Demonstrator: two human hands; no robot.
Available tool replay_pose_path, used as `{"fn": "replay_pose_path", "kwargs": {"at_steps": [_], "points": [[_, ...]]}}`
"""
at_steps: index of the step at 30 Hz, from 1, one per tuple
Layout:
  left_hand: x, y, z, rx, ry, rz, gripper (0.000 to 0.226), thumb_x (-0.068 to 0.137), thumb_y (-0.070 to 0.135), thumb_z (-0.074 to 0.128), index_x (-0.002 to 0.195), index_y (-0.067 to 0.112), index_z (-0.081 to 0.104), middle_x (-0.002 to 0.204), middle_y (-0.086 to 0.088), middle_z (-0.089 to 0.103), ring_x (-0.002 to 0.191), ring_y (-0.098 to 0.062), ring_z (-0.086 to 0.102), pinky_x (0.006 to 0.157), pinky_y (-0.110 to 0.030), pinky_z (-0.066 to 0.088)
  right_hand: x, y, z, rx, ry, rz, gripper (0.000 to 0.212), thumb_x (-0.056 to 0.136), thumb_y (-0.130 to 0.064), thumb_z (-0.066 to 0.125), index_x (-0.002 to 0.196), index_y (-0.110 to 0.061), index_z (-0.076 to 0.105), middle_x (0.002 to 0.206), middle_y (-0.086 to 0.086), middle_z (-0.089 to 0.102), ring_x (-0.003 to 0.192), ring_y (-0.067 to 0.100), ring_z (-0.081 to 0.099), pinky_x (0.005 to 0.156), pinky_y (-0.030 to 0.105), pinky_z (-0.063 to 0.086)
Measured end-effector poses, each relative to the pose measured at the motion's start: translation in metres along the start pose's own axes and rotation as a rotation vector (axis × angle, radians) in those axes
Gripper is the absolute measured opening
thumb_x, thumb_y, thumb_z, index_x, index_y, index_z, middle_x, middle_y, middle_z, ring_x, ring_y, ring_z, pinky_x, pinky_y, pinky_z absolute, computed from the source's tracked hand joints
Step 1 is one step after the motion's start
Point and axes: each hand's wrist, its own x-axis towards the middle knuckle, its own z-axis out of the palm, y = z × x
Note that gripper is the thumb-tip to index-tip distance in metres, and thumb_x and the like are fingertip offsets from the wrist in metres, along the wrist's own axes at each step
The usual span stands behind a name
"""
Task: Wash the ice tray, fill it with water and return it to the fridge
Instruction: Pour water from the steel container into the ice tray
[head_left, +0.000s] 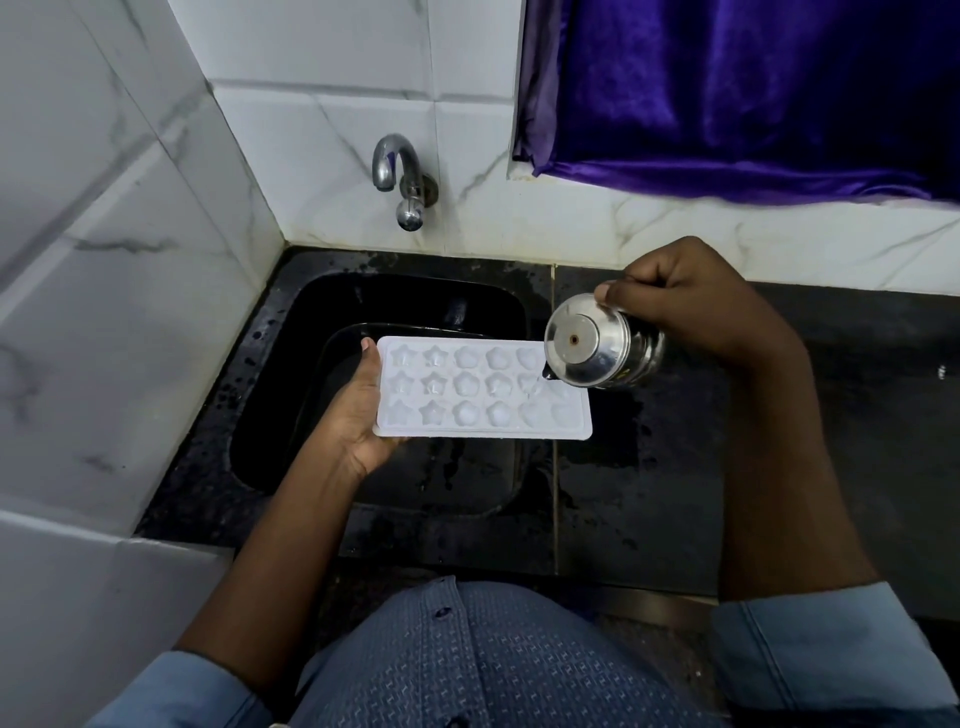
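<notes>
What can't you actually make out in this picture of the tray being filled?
- Water level in the tray: clear water on white cells, head view, too faint to judge.
- Right-end cells: covered by the tilted steel bottle.
- Bottle's contents: hidden by its steel wall and the right hand.
- Tray's underside and the left hand's fingers: hidden beneath the tray.
- Sink drain: lost in darkness.
- Fridge: out of frame.

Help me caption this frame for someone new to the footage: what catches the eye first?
The white ice tray held level over the black sink, gripped at its left end by the left hand. At its right end, the right hand tips a steel bottle, trickling water into the tray. Above, a purple curtain hangs at top right, beside the tap on the tiled wall.
</notes>
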Motion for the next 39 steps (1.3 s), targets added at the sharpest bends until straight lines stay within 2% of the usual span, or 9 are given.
{"fn": "replay_pose_path", "kwargs": {"at_steps": [3,7,14,23,28,34,39], "points": [[-0.004,0.002,-0.001,0.000,0.011,0.012,0.081,0.101,0.077,0.025,0.138,0.018,0.067,0.133,-0.012,0.075,0.117,-0.032,0.075,0.084,-0.047,0.064,0.002,-0.002,0.002,-0.018,-0.010,-0.002,0.056,0.099,-0.021,0.073,0.060,0.007,0.044,0.053,0.008,0.034,0.050,0.017,0.033,0.050,0.026,0.030],[-0.007,0.002,-0.003,0.006,0.010,0.019,0.083,0.101,0.078,0.024,0.140,0.018,0.065,0.133,-0.013,0.075,0.118,-0.032,0.075,0.085,-0.048,0.063,0.003,-0.003,0.002,-0.034,-0.018,0.001,0.055,0.099,-0.022,0.072,0.061,0.007,0.046,0.054,0.008,0.035,0.051,0.019,0.033,0.052,0.030,0.031],[-0.008,0.002,-0.005,0.003,0.033,0.017,0.084,0.101,0.077,0.025,0.144,0.016,0.063,0.136,-0.014,0.073,0.124,-0.035,0.071,0.095,-0.053,0.058,0.003,-0.004,0.000,-0.048,0.007,0.025,0.057,0.098,-0.023,0.073,0.056,-0.004,0.040,0.051,-0.001,0.030,0.048,0.013,0.028,0.048,0.023,0.029],[-0.007,0.000,-0.003,-0.015,0.068,-0.003,0.082,0.102,0.076,0.025,0.141,0.017,0.066,0.133,-0.014,0.075,0.122,-0.035,0.072,0.092,-0.052,0.059,0.002,-0.009,-0.001,-0.054,0.003,0.030,0.059,0.098,-0.024,0.073,0.057,-0.002,0.037,0.052,0.002,0.029,0.051,0.016,0.028,0.052,0.030,0.026],[-0.009,-0.001,-0.004,-0.007,0.044,0.002,0.080,0.102,0.076,0.026,0.138,0.018,0.067,0.129,-0.012,0.077,0.113,-0.031,0.077,0.077,-0.046,0.066,0.001,-0.016,0.004,-0.036,-0.004,0.014,0.058,0.098,-0.022,0.072,0.061,0.007,0.039,0.056,0.011,0.030,0.053,0.021,0.028,0.054,0.033,0.026],[-0.008,-0.003,-0.007,-0.006,0.025,0.009,0.082,0.101,0.077,0.028,0.140,0.018,0.066,0.133,-0.013,0.075,0.118,-0.034,0.075,0.082,-0.049,0.066,0.003,-0.024,0.010,-0.021,-0.014,-0.006,0.057,0.099,-0.020,0.072,0.058,0.002,0.038,0.053,0.005,0.030,0.052,0.020,0.029,0.052,0.029,0.027],[-0.007,-0.004,-0.008,-0.028,0.024,0.001,0.081,0.101,0.077,0.029,0.140,0.016,0.067,0.132,-0.014,0.075,0.117,-0.034,0.075,0.079,-0.048,0.067,0.007,-0.029,0.015,-0.026,-0.027,-0.014,0.056,0.099,-0.020,0.072,0.060,0.007,0.041,0.055,0.012,0.032,0.053,0.021,0.030,0.054,0.031,0.028]]}}
